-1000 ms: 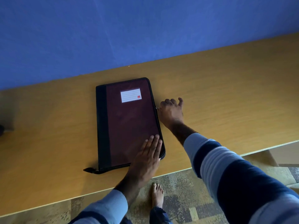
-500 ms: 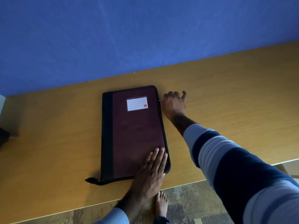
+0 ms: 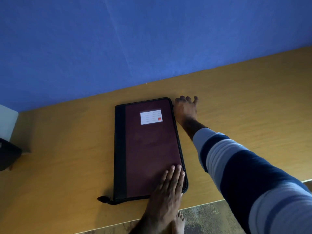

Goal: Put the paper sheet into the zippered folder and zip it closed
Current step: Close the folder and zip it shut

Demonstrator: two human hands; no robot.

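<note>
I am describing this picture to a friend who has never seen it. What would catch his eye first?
First, the maroon zippered folder with a white label, lying closed in the middle of the wooden table. Then the two hands: the left hand rests flat on the folder's near right corner, and the right hand is at its far right corner, against the zipper edge. Behind everything stands a plain blue wall.

I had a wooden desk (image 3: 67,166) stretching across the frame, its back edge meeting a blue wall (image 3: 135,39). Down below the front edge I saw a mottled patterned floor (image 3: 211,220). At far left sat a dark object (image 3: 8,156), too dim to identify, beside something white (image 3: 7,122).
</note>
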